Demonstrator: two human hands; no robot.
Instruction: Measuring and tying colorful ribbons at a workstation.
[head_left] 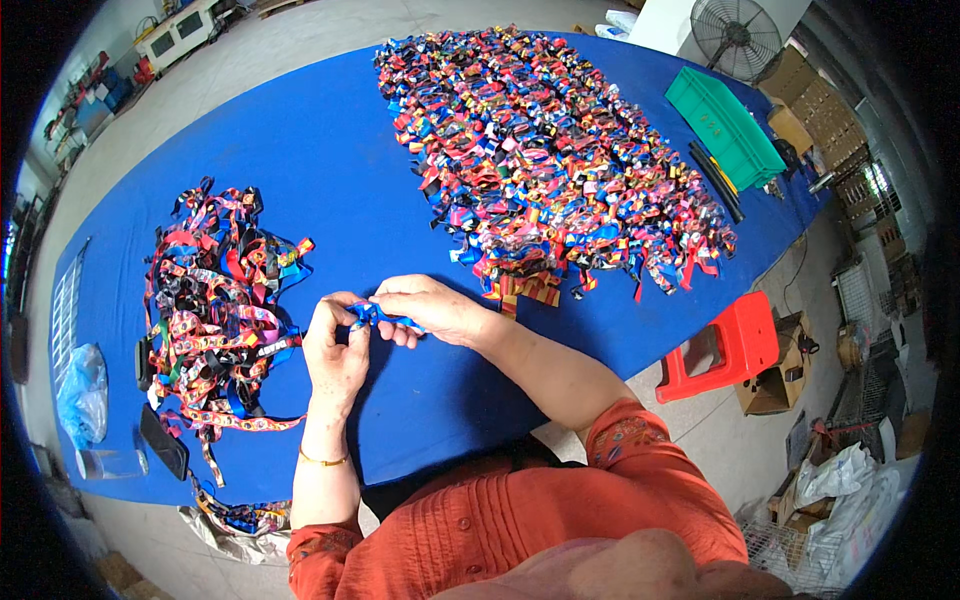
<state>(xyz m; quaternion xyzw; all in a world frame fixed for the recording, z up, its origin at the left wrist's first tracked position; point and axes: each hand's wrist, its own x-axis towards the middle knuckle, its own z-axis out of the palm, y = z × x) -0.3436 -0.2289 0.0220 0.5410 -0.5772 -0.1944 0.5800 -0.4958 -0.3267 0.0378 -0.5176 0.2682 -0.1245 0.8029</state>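
Both hands meet over the near middle of a blue-covered table. Between them is a short blue ribbon strap, folded or bunched up. My left hand pinches its left part between thumb and fingers. My right hand closes over its right part, so the strap's far end is partly hidden. To the left of my hands lies a loose tangled heap of printed straps in red, black, yellow and blue. Ahead and to the right spreads a wide layer of many small bundled straps, packed in rows.
A green plastic crate stands at the table's far right, beside dark rods. A blue plastic bag, a clear cylinder and a dark flat case lie at the left edge. A red stool stands right of the table.
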